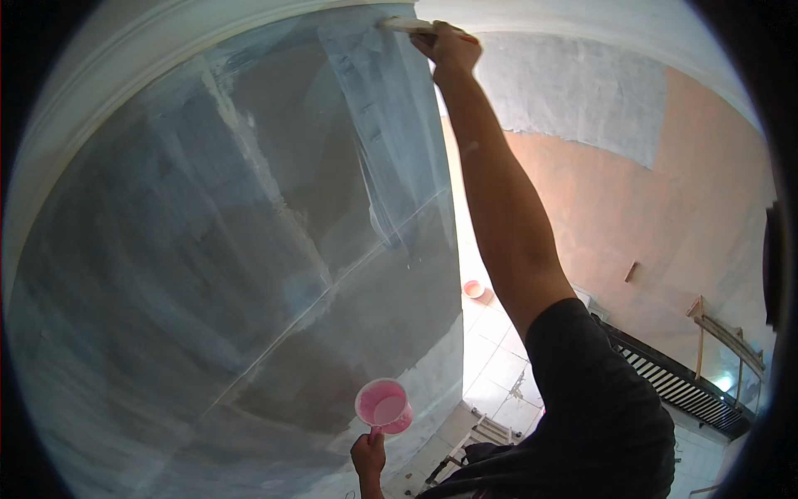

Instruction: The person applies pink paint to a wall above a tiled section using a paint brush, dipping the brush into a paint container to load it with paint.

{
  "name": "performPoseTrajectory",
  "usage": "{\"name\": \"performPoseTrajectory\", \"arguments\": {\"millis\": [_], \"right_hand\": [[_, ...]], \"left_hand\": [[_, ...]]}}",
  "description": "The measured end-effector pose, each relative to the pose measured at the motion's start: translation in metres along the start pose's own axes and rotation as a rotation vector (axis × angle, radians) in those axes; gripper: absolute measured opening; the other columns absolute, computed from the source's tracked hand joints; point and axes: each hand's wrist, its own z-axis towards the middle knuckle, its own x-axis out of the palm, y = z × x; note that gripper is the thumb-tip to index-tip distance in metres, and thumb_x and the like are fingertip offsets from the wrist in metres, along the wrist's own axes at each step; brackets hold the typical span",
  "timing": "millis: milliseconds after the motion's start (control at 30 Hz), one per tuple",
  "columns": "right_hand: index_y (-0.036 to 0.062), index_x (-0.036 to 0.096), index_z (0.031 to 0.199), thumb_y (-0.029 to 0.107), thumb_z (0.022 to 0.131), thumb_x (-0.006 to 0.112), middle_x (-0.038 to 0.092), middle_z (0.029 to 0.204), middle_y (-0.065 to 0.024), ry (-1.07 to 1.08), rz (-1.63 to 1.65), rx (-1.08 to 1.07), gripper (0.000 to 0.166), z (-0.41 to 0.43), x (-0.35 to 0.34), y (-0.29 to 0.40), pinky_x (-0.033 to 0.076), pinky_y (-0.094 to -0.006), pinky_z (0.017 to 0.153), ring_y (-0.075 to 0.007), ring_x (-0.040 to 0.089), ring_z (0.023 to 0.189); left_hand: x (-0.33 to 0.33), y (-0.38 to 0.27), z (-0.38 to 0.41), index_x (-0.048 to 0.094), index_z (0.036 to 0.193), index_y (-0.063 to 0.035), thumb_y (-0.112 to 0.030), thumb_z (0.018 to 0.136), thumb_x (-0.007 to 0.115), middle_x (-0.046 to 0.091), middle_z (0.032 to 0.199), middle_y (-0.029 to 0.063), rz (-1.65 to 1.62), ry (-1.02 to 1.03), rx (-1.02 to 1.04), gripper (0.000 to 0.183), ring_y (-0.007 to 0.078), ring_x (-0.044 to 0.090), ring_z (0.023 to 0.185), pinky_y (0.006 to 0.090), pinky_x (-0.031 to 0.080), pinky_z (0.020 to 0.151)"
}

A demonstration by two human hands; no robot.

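My right hand is raised to the top of the grey wall, gripping a wide paintbrush. The bristles meet the wall close to its upper right corner, just under the pale ceiling moulding. Wet-looking whitish streaks run down the wall below the brush. Low in the view, my left hand grips the handle of a pink plastic cup. Pale liquid shows inside the cup, which is held in front of the lower wall.
A metal ladder stands below me on the right. Farther down, a pink bucket sits on the white tiled floor. A black railing and a wooden trestle are by the peach wall at right.
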Motion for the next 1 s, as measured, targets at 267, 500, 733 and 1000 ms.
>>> {"name": "performPoseTrajectory", "arguments": {"millis": [267, 500, 733, 1000], "right_hand": [[-0.0159, 0.051, 0.094, -0.001, 0.079, 0.060, 0.061, 0.087, -0.0261, -0.035, -0.132, -0.001, 0.023, -0.014, -0.037, -0.002, 0.063, -0.0371, 0.062, -0.0340, 0.067, 0.072], [-0.0160, 0.051, 0.097, -0.001, 0.080, 0.059, 0.061, 0.092, -0.0251, -0.052, 0.053, 0.139, 0.024, -0.019, -0.019, -0.021, 0.063, -0.0379, 0.066, -0.0344, 0.067, 0.076], [-0.0158, 0.058, 0.090, 0.002, 0.077, 0.057, 0.065, 0.079, -0.0239, -0.051, -0.408, 0.101, 0.022, -0.044, -0.085, -0.003, 0.061, -0.0315, 0.059, -0.0306, 0.069, 0.071], [-0.0078, 0.060, 0.094, 0.010, 0.084, 0.058, 0.065, 0.090, -0.0201, 0.099, -0.846, -0.191, 0.020, 0.003, 0.059, 0.034, 0.058, -0.0336, 0.065, -0.0265, 0.067, 0.073]], "left_hand": [[0.001, 0.004, -0.003, 0.059, 0.067, 0.0010, -0.040, 0.081, 0.060, 0.060, 0.066, 0.0224, 0.006, -0.033, 0.037, 0.043, 0.0421, 0.058, 0.065, 0.0473, 0.044, 0.060], [0.007, 0.008, 0.003, 0.058, 0.065, 0.0010, -0.039, 0.081, 0.060, 0.059, 0.065, 0.0222, 0.007, -0.009, 0.048, 0.043, 0.0423, 0.058, 0.065, 0.0473, 0.044, 0.060], [-0.002, 0.005, -0.001, 0.058, 0.066, 0.0015, -0.040, 0.082, 0.060, 0.059, 0.066, 0.0233, 0.000, 0.001, 0.033, 0.044, 0.0424, 0.058, 0.067, 0.0472, 0.044, 0.060], [-0.007, 0.006, -0.003, 0.058, 0.067, 0.0022, -0.039, 0.081, 0.062, 0.059, 0.066, 0.0228, -0.001, 0.000, -0.001, 0.043, 0.0416, 0.058, 0.065, 0.0461, 0.044, 0.060]]}}
